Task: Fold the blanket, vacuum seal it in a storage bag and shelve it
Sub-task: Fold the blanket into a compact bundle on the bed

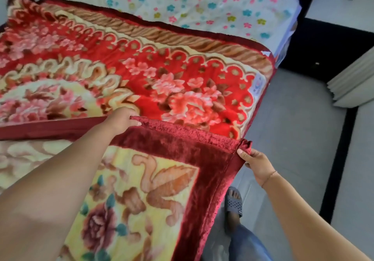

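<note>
Gripping what with the left hand [121, 119]?

Clutching the dark red hem of the blanket [141, 74], thumb on top, fingers curled under the edge.

And with the right hand [256, 163]?

Pinching the corner of that same hem between thumb and fingers, out past the side of the bed [291, 24] and above the grey floor [293, 119]. Wearing a thin bracelet [268, 178] on that wrist.

Spread where, all that cloth?

Lying across the bed with the red floral face up, covering most of the flowered sheet [202, 4] and leaving a strip of it bare at the far end. Lifted and turned over at the near end, showing a yellow face with a dark rose and a bird-like figure inside a wide burgundy border. Stretched taut along the hem from one hand to the other, over the red face below.

Anything sewn on?

Carrying a small white label [257, 85] close to the right-hand edge, print too blurred to read.

And down by the floor?

Standing just beside the bed in a grey perforated sandal [234, 202], toes bare, with a blue denim leg [247, 244] at the bottom of the view.
</note>
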